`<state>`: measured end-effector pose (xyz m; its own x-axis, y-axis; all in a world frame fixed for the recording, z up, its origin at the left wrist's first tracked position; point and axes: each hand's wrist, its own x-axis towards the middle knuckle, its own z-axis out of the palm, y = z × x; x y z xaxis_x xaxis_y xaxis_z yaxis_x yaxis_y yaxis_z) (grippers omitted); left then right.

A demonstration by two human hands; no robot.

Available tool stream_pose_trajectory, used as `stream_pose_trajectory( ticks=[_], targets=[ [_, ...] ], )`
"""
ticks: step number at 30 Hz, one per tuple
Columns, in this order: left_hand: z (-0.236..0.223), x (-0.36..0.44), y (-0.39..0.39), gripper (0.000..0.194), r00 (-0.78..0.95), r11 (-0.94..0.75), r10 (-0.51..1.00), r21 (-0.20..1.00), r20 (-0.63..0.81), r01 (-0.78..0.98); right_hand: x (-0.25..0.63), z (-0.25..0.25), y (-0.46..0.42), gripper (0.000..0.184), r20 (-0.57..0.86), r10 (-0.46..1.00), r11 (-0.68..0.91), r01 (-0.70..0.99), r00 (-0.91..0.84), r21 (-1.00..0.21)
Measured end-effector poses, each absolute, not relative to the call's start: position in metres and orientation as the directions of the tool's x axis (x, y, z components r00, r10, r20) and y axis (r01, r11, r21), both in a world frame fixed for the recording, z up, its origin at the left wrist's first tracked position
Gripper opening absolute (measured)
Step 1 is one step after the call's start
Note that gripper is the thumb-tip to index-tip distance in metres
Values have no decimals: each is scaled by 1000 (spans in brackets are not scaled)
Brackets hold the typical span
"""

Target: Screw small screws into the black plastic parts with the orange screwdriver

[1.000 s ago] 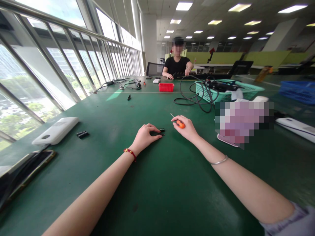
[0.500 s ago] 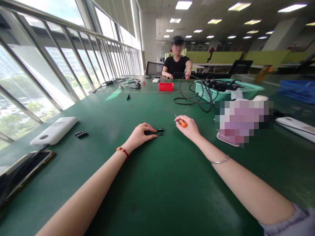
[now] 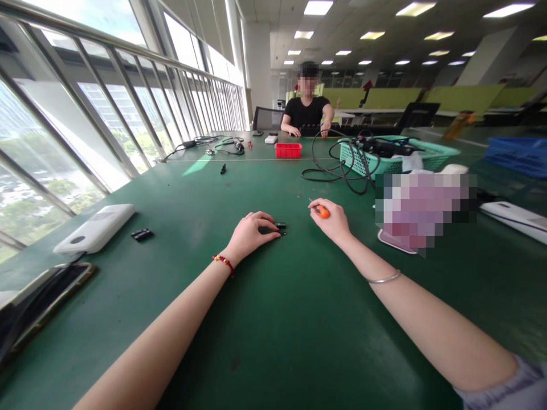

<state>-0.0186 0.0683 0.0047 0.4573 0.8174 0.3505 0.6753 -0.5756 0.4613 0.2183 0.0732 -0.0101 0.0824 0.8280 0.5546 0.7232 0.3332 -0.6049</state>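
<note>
My left hand [image 3: 253,234] rests low over the green table with thumb and fingers apart. Its fingertips reach a small black block [image 3: 280,225], partly covered by the fingers. By the thumb tip lies a small flat black piece [image 3: 284,233], mostly hidden; whether the thumb presses on it is unclear. My right hand [image 3: 332,218] is closed around the orange handle of a small screwdriver [image 3: 322,212]. The thin shaft points up and left, away from the black parts. Another black part [image 3: 142,234] lies farther left.
A white power bank [image 3: 96,228] and a phone [image 3: 51,302] lie at left. Ahead stand a red tray [image 3: 288,150] and a green basket [image 3: 395,165] with tangled black cables. A pixelated pink item [image 3: 423,210] is at right. A person [image 3: 307,111] sits across the table.
My left hand has moved right, its fingers now covering more of the two small black parts. My right hand, with the screwdriver, has shifted slightly right.
</note>
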Motion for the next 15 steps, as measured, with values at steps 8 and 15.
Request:
stream_pose_trajectory(
  ticks=[8, 15],
  targets=[
    [1, -16, 66, 20, 497, -616, 786, 406, 367, 675, 219, -12, 75, 11, 539, 842, 359, 726, 17, -586],
    [9, -25, 53, 19, 349, -478, 870, 422, 347, 771, 219, -11, 74, 11, 537, 844, 365, 733, 0, -574]
  ],
)
